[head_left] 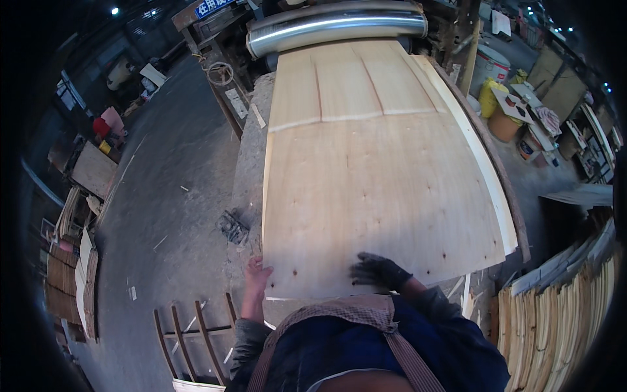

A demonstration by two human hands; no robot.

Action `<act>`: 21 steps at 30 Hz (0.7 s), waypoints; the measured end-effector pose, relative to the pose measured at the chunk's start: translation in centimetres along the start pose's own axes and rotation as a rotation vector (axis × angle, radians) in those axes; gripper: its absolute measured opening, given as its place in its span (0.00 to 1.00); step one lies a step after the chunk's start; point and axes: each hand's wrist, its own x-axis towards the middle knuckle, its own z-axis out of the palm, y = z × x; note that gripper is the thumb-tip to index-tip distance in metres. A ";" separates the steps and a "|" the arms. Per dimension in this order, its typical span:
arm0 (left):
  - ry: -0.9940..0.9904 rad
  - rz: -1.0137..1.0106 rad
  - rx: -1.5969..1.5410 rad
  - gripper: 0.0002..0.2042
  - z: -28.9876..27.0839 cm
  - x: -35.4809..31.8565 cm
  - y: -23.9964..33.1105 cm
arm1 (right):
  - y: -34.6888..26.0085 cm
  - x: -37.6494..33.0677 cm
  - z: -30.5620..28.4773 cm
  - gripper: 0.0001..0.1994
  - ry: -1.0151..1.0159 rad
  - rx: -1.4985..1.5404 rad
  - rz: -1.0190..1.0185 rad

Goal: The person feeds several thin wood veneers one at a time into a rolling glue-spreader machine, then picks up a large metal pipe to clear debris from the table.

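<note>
The bare left hand [257,276] is touching the near left corner of a wide, pale wood sheet [369,189] — whether its fingers are clamping the edge, I cannot tell — and the sheet is lying straight ahead, strips [341,81] showing between it and a shiny roller [339,32]. The gloved right hand [380,271] is resting on the sheet's near part, fingers apart, and thin boards [555,313] are sitting farther right.

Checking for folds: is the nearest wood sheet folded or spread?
Spread: the wood sheet lies flat, its broad face showing without a fold.
</note>
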 end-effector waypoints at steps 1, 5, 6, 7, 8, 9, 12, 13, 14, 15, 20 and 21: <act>-0.028 0.032 -0.029 0.19 -0.3 -0.1 1.0 | 0.9 -0.8 -0.3 0.20 -0.002 0.016 0.023; -0.170 0.080 -0.215 0.16 -0.4 -1.2 5.8 | 4.0 -3.3 -4.1 0.18 0.059 0.115 0.088; -0.211 0.075 -0.276 0.15 -0.2 -1.6 7.1 | 4.9 -3.5 -6.2 0.17 0.088 0.148 0.096; -0.212 0.066 -0.299 0.15 0.0 -2.1 8.5 | 5.8 -3.8 -8.3 0.17 0.046 0.148 0.057; -0.214 0.056 -0.322 0.14 0.2 -2.4 9.7 | 5.8 -4.9 -9.0 0.17 0.151 0.035 0.036; -0.209 0.047 -0.342 0.14 0.2 -2.9 10.8 | 5.7 -6.1 -9.2 0.17 0.251 -0.078 0.021; -0.164 0.073 -0.362 0.16 -0.6 -3.4 12.3 | 4.6 -9.7 -5.4 0.17 0.371 -0.126 -0.071; -0.159 0.078 -0.423 0.15 -0.5 -3.6 13.0 | 4.0 -10.7 -3.8 0.17 0.380 -0.088 -0.111; -0.166 0.076 -0.415 0.16 -0.5 -3.4 13.2 | 3.5 -11.2 -3.2 0.17 0.361 -0.059 -0.129; -0.172 0.072 -0.408 0.16 -0.8 -3.1 13.2 | 2.9 -11.5 -2.7 0.18 0.343 -0.031 -0.145; -0.096 0.069 -0.160 0.19 -2.3 0.8 7.0 | 0.0 -10.6 -0.1 0.18 0.351 0.002 -0.239; -0.063 0.074 -0.067 0.20 -2.3 1.7 4.6 | -0.4 -9.1 -1.2 0.19 0.379 -0.036 -0.295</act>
